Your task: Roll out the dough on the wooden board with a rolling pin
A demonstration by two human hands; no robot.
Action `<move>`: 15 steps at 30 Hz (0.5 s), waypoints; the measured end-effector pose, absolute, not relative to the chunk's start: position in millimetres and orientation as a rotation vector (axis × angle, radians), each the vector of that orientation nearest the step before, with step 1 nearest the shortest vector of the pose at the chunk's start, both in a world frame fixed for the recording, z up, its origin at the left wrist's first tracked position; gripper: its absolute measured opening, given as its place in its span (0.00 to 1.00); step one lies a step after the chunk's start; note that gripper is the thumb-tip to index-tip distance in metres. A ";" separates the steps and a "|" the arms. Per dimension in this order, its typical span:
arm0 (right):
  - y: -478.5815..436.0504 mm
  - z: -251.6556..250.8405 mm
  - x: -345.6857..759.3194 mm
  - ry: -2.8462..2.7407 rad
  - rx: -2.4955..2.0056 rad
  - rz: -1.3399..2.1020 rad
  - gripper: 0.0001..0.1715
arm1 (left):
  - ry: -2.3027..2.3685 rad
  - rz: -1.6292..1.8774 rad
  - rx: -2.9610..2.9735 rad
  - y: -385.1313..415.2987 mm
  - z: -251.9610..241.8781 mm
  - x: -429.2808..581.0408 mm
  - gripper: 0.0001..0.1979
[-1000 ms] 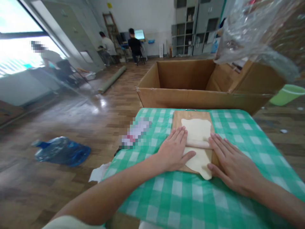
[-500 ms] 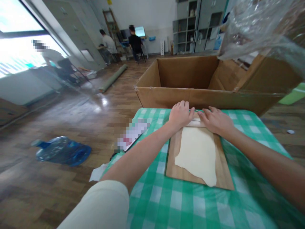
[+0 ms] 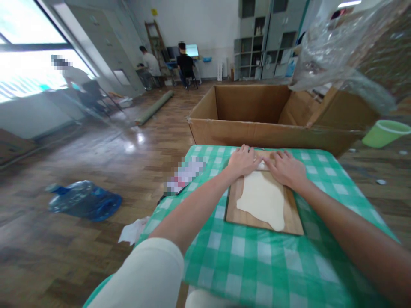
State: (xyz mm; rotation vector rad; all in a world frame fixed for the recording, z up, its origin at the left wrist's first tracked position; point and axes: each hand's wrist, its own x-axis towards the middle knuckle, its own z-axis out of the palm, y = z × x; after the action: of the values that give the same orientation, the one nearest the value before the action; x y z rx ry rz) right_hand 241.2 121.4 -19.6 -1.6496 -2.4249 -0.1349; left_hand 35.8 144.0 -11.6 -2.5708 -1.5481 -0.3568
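I have the left hand point(image 3: 243, 161) and the right hand point(image 3: 287, 168) on the pin point(image 3: 262, 167), a little right of the middle of the frame. Both palms face down. The thumbs point in at each other and come close over the middle of the pin. The fingers look a bit bent and lie over the pin, but I can't tell how far they curl around it, as the hands hide both its ends.

The pin lies across the far end of the dough point(image 3: 263, 196). The dough is flat, pale and bumpy at the edge, with a small tongue poking out at its near right corner. It sits on the wood board point(image 3: 291, 214), and some bare wood shows on each side. Under the board I see the green and white cloth point(image 3: 244, 269), which fills the lower right of the frame.

A flat thing point(image 3: 186, 175) rests on the cloth to the left of the board, too blurry for me to name. Past the far edge of the cloth, in the upper right, is a big open box point(image 3: 250, 105). A blue jug point(image 3: 85, 201) lies on its side on the floor point(image 3: 64, 265) at the left.
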 end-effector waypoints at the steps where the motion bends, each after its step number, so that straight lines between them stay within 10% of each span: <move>1: 109.9 -22.0 240.8 -2.353 -1.663 -0.167 0.44 | -1.566 -0.386 -2.548 135.1 -13.7 35.7 0.30; 15: -34.9 -19.4 261.1 -2.490 -1.449 -0.182 0.55 | -1.362 -0.416 -2.688 -14.6 -19.0 9.6 0.46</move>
State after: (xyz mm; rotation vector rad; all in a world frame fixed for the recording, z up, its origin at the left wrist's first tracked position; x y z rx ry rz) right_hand 261.1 -34.9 -19.4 -1.4486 -2.4902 -0.1815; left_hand 9.6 -14.6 -19.0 -2.6883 -1.3616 -0.4156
